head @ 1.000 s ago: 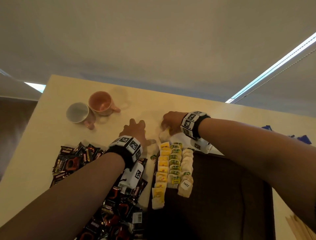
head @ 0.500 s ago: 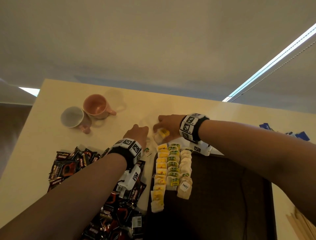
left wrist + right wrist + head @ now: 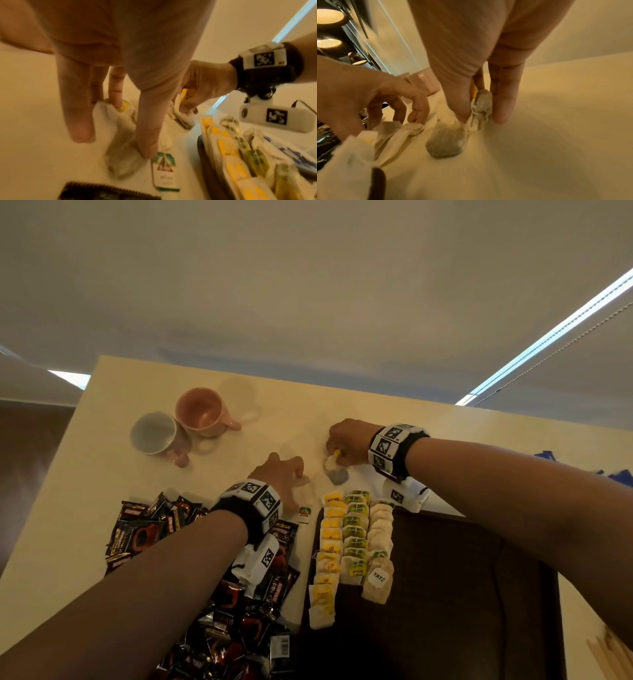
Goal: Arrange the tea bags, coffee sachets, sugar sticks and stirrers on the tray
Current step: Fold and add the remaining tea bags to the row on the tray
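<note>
I see the right hand [image 3: 347, 441] on the pale table [image 3: 85, 491] just beyond the far end of the dark tray [image 3: 445, 577]. Its thumb and fingers [image 3: 502, 102] pinch the bunched top of a tea bag [image 3: 448, 140], yellow tag caught in the grip; the bag's filled end lies on the table below the fingertips. A second crumpled bag seems held in the same pinch, though I cannot tell how many.

The left hand [image 3: 281, 474] sits just to the left of the right one, apart from it. Fingers point down and are partly curled; one fingertip [image 3: 116, 97] presses the yellow-tagged top of a loose tea bag [image 3: 120, 135] against the table, and the thumb presses its lower part. A paper tag [image 3: 164, 169] with a green emblem lies flat just beside the thumb tip.

Behind the right wrist, three rows of tea bags [image 3: 352, 542] lie on the tray's left edge: yellow-tagged, green-tagged, plain. Under and left of the left forearm lies a heap of dark coffee sachets [image 3: 144, 529] on the table. Beyond the left hand stand two cups, one grey inside [image 3: 154, 433], one pink [image 3: 202, 410], touching. Wooden stirrers [image 3: 613, 655] show near the right elbow, off the tray.
</note>
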The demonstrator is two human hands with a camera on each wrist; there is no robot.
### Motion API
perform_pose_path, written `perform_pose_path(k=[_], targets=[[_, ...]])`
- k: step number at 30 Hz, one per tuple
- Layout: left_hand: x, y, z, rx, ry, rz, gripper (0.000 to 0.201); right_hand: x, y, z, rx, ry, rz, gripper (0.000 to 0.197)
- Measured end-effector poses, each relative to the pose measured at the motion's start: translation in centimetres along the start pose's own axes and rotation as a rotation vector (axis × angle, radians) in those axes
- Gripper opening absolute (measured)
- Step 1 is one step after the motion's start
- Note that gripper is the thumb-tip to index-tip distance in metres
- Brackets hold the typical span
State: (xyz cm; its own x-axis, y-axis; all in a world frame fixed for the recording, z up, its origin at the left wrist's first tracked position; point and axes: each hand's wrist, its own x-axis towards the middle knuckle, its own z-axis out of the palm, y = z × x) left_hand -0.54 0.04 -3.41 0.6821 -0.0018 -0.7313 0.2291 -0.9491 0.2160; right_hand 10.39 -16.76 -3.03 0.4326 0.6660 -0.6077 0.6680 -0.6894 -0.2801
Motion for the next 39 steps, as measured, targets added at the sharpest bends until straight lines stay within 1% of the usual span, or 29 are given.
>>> perform_pose_path(k=[3,4,6,9,11,14,16,19,21,23,25,28,31,34,36,39], targets=[[0.4,0.4,-0.2,0.062,-0.004,0.090,0.032,-0.6,0.7,0.1,0.062,0.050,0.053,0.031],[0.5,0.6,-0.3,0.072,-0.004,0.112,0.027,-0.9,0.8,0.2,0.090,0.073,0.071,0.031],[0.6,0.8,-0.4,0.057,0.012,0.121,0.024,-1.3,1.1,0.4,0.145,0.119,0.096,0.030],[0.2,0.8,-0.5,-0.033,0.082,0.136,0.014,-2.3,1.2,0.4,0.230,0.202,0.118,0.030],[-0.3,0.8,-0.9,-0.174,0.142,0.141,0.011,-3.2,1.2,0.1,0.288,0.260,0.143,0.029],[-1.8,0.8,-2.1,-0.501,0.224,0.124,0.014,-4.6,1.3,-0.7,0.404,0.368,0.203,0.025],[-2.9,0.9,-2.5,-0.690,0.243,0.136,0.014,-5.8,1.2,-1.3,0.494,0.442,0.221,0.021],[-5.3,1.7,-2.5,-0.977,0.182,0.183,0.014,-8.1,0.6,-2.1,0.594,0.524,0.227,0.016],[-7.1,2.4,-1.9,-1.141,0.090,0.192,0.020,-9.9,-0.2,-2.3,0.663,0.580,0.218,0.014],[-8.6,3.0,-1.1,-1.252,0.001,0.191,0.023,-12.0,-1.2,-2.3,0.720,0.626,0.181,0.011],[-9.9,3.5,-0.1,-1.348,-0.051,0.145,0.024,-14.3,-2.6,-2.1,0.777,0.658,0.131,0.012],[-11.2,4.1,1.3,-1.529,-0.072,0.062,0.024,-17.7,-5.1,-1.7,0.844,0.687,0.055,0.015],[-12.4,4.7,2.2,-1.706,-0.134,0.007,0.021,-20.4,-7.2,-1.1,0.879,0.705,0.027,0.014],[-13.6,5.1,2.8,-1.705,-0.224,0.062,0.023,-22.6,-8.5,-0.3,0.891,0.748,0.032,0.011],[-14.4,5.5,3.2,-1.640,-0.225,0.111,0.019,-23.7,-9.2,0.3,0.901,0.774,0.044,0.010],[-15.4,5.9,3.5,-1.569,-0.211,0.122,0.011,-24.8,-9.8,1.2,0.891,0.790,0.061,0.012]])
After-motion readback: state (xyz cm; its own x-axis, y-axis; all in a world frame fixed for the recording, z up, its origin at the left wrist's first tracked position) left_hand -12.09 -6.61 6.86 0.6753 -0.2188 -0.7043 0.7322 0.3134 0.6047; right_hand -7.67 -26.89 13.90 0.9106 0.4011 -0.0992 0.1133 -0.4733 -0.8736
